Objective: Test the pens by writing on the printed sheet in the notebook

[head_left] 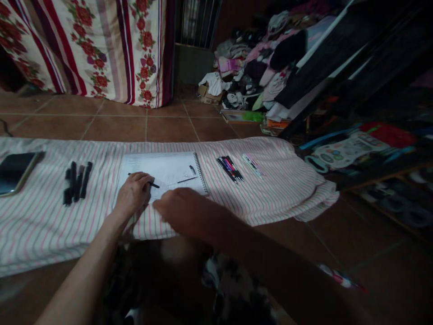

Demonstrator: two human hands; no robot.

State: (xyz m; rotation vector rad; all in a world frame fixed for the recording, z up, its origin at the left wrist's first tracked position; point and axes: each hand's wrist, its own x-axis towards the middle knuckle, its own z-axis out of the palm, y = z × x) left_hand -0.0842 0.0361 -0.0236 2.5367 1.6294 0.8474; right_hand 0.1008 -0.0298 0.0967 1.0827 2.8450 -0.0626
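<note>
Centre frame: pen (154,184) being gripped by left hand (133,195) on the pad (169,169), only faintly sketched; right hand (181,213) blurred, grip cannot be told.

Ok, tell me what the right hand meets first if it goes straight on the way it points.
Probably the left hand, gripping a black pen on the spiral notebook; the right hand points left at it, but it is blurred, so depth is unsure.

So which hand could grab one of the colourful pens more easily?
Probably the right hand: it hovers nearer the colourful pens, on their side of the sketchbook. The left hand holds a black pen.
</note>
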